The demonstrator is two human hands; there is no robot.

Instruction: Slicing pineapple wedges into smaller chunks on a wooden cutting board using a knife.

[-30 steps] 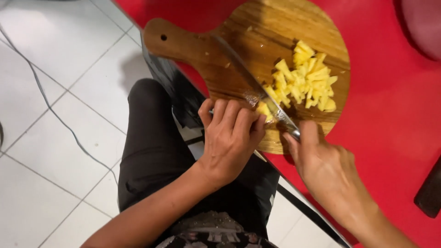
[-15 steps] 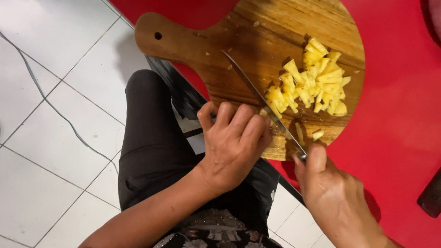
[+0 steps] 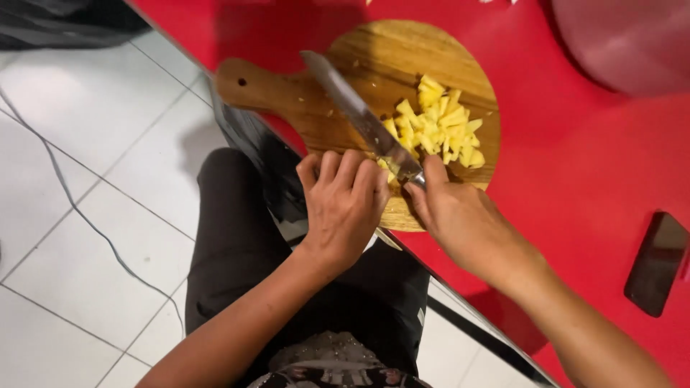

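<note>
Single head-worn camera, looking steeply down from above, close over near edge of red counter (image 3: pixel 589 187); hands, lap, tiled floor (image 3: pixel 86 144) in frame. No second view.

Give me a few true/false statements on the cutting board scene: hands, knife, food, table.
1. The right hand grips the knife. True.
2. The yellow diced pieces lie on a round wooden cutting board. True.
3. The table is blue. False: it is red.
4. The left hand is off the board, resting on the knee. False: its fingers rest on the board beside the blade.
5. A dark flat phone lies on the table, right of the board. True.
</note>
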